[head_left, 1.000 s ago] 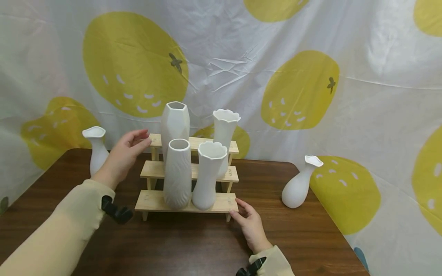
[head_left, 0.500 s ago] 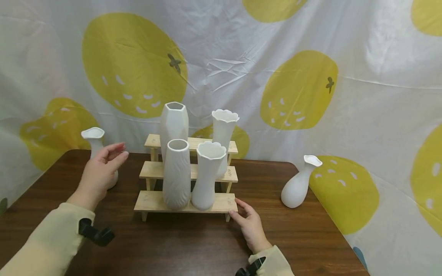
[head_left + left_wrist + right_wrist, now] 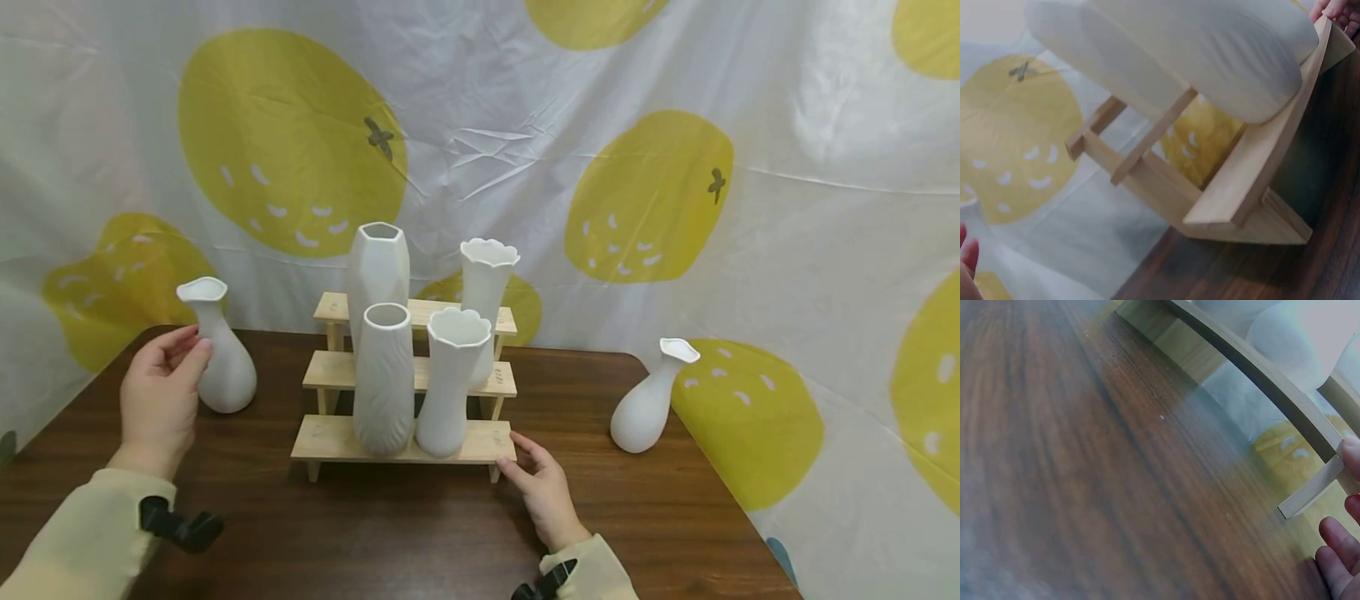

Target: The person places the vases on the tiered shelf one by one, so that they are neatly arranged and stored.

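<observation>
My left hand (image 3: 159,396) is beside a white vase (image 3: 227,371) with a bulbous body and wavy flared mouth, at the table's left. Its thumb overlaps the vase's neck edge, the fingers only slightly bent. My right hand (image 3: 547,492) holds the front right corner of a three-tier wooden display stand (image 3: 330,433), thumb on the front edge of the lowest shelf. On the stand are a tall faceted vase (image 3: 378,267), a scalloped-rim vase (image 3: 486,283), a leaf-textured vase (image 3: 385,383) and another scalloped-rim vase (image 3: 452,383), all white.
A second bulbous white vase (image 3: 648,400) leans on the right of the dark wooden table (image 3: 360,533). Behind the table hangs a pale curtain (image 3: 480,108) printed with yellow fruit.
My left hand has moved left, from the stand's upper left end across to the left vase's neck. The right hand has stayed at the stand's corner.
</observation>
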Demonstrator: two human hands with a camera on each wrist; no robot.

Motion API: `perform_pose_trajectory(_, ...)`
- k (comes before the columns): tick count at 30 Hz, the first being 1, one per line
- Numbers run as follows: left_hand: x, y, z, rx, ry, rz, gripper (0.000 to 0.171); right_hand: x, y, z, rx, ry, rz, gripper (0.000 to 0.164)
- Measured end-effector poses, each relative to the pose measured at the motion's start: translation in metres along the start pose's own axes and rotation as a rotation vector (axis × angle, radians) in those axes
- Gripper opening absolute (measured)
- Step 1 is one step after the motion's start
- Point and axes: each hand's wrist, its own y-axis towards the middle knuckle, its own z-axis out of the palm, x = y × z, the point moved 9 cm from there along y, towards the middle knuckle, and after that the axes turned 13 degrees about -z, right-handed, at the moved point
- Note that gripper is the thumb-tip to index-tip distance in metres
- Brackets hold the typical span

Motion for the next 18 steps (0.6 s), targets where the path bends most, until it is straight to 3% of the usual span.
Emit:
perform_pose_trajectory(5,0.009,0.006,-0.020,-0.110,-0.011,-0.031,0.024,0.001,-0.001,0.000,-0.006,-0.001,0.000,0.052)
perform_pose_trajectory(11,0.020,0.014,-0.031,-0.164,0.119,-0.137,0.032,0.005,-0.003,0.000,-0.011,-0.013,-0.027,0.054)
perform_pose_trajectory(18,0.034,0.028,-0.028,-0.121,0.418,-0.208,0.062,0.004,-0.002,0.000,-0.006,-0.025,-0.027,0.054)
